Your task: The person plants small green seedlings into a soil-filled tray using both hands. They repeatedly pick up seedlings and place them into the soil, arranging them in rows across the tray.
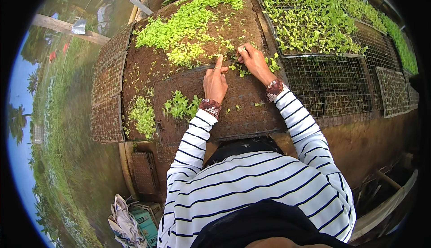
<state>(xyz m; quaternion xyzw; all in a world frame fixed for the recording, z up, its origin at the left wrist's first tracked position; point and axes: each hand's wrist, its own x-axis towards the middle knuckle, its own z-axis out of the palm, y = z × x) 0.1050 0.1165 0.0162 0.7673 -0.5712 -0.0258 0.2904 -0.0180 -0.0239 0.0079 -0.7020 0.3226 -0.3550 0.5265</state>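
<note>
My left hand (215, 83) reaches over a soil-filled seedling tray (249, 120), index finger stretched out to the soil near the tray's far edge. Its fingers are spread; the palm side is hidden, and I see nothing held. To its right, my right hand (255, 63) pinches a small seedling (243, 49) between thumb and fingertips, largely covered by them. A few leafy seedlings (243, 70) stand in the tray below the right hand. Beyond both hands lies a soil bed (232, 22) with dense bright green seedlings (175, 29). Loose larger seedlings (180, 105) lie left of my left wrist.
Trays of taller seedlings (306, 22) stand at the right, behind a wooden strip (261, 8). A wire mesh (330, 83) covers the bench nearer me. More cell trays (109, 86) line the left edge. A green plastic crate (144, 226) stands low at the left.
</note>
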